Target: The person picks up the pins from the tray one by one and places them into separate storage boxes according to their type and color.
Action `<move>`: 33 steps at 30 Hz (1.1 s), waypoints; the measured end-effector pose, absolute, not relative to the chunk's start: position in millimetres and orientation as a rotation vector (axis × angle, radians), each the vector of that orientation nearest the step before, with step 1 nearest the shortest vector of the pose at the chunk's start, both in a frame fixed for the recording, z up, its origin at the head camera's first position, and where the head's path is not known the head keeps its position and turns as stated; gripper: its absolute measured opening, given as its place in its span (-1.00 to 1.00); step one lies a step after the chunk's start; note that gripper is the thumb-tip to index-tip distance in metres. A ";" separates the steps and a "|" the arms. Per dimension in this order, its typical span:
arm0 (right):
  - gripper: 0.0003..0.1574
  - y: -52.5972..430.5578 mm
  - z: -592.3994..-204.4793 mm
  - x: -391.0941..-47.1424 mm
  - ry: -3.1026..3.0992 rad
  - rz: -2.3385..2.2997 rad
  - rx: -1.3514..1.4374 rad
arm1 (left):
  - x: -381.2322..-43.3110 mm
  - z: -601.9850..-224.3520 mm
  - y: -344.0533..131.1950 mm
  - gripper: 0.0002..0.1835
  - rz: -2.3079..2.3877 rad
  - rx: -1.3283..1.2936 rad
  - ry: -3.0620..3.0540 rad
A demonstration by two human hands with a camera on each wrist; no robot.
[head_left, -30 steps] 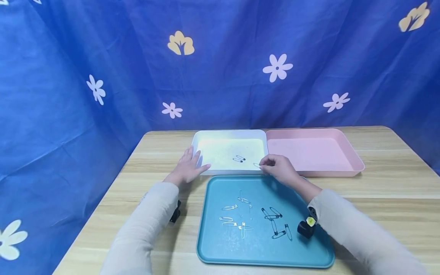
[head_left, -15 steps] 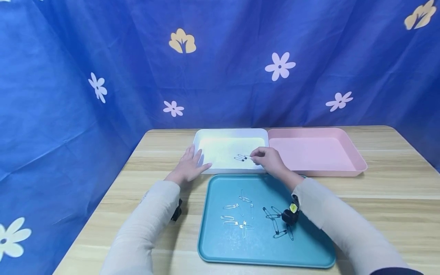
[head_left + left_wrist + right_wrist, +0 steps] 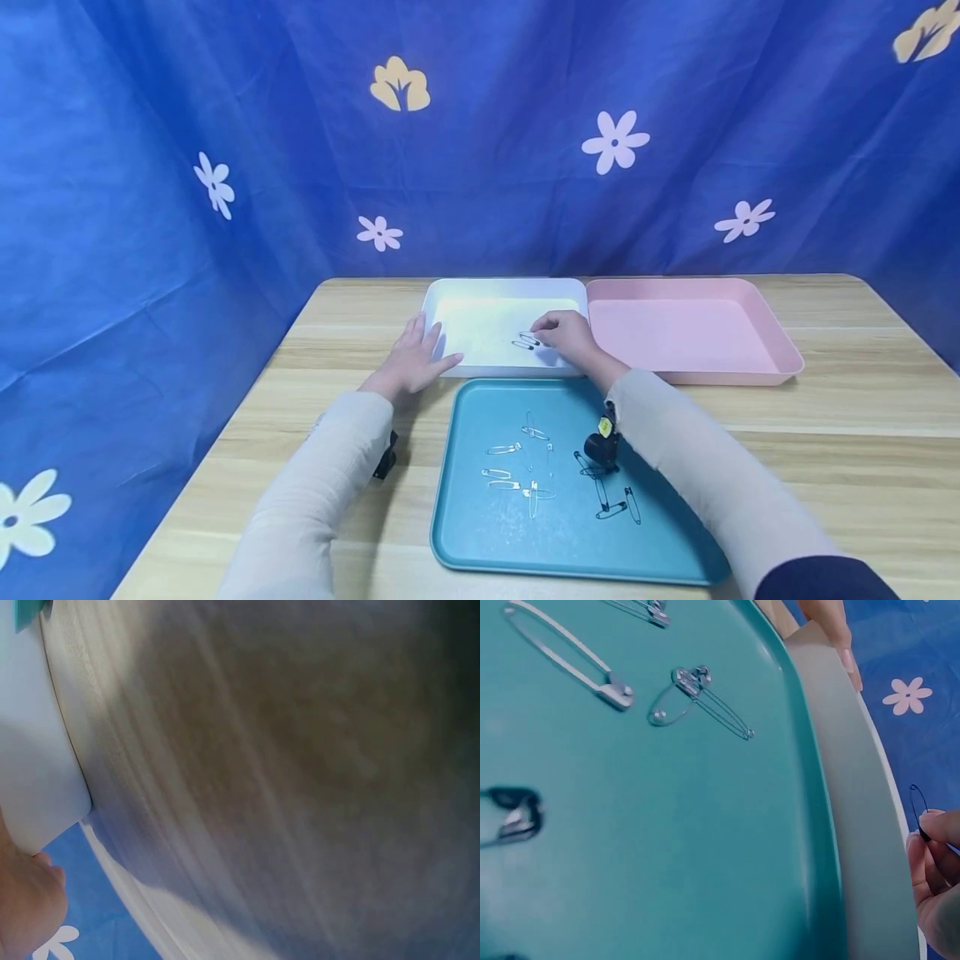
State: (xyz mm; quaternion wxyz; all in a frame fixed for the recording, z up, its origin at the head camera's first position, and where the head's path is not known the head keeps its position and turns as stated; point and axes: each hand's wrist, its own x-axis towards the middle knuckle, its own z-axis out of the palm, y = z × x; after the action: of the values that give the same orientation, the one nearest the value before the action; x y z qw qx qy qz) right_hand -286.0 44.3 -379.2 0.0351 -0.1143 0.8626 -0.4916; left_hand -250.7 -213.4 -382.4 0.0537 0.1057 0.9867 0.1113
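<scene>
Pinched between my right thumb and fingers is a black safety pin (image 3: 919,810), seen best in the right wrist view. In the head view this right hand (image 3: 568,337) is over the white tray (image 3: 480,308), close to black safety pins (image 3: 523,342) on its floor. My left hand (image 3: 411,358) rests with fingers spread at the white tray's left front corner. On the teal tray (image 3: 495,550), silver safety pins (image 3: 501,485) lie to the left and black safety pins (image 3: 611,510) to the right, several of each.
A pink tray (image 3: 682,333) stands against the white one's right side. All three trays are on a wooden table (image 3: 862,400). Behind it hangs a blue curtain (image 3: 480,167) with flower prints. A black wrist camera (image 3: 602,448) hangs over some black pins.
My right hand has moved left and deeper over the white tray, carrying the black safety pin toward the pins there. The left hand stays in place.
</scene>
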 end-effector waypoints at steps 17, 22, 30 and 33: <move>-0.82 25.9 -387.6 -308.9 2.751 -1.168 -0.564 | -250.0 -381.1 -212.4 -0.07 0.330 0.309 2.991; -0.78 19.1 -388.4 -314.3 2.758 -1.089 -0.567 | -250.5 -382.2 -213.5 -0.06 0.338 0.301 2.994; -0.76 9.1 -443.2 -368.3 2.831 -0.979 -0.706 | -252.2 -384.9 -214.4 -0.04 0.340 0.308 3.005; -0.82 5.7 -489.1 -412.1 2.838 -0.976 -0.739 | -252.3 -385.5 -214.4 -0.04 0.334 0.306 3.009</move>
State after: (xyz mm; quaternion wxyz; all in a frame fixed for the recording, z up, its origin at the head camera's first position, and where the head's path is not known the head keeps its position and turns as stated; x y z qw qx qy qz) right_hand -412.1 5.7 -489.1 0.0254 -0.2389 0.9179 -0.3157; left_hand -252.3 -214.4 -385.5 0.0492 0.1005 0.9876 0.1097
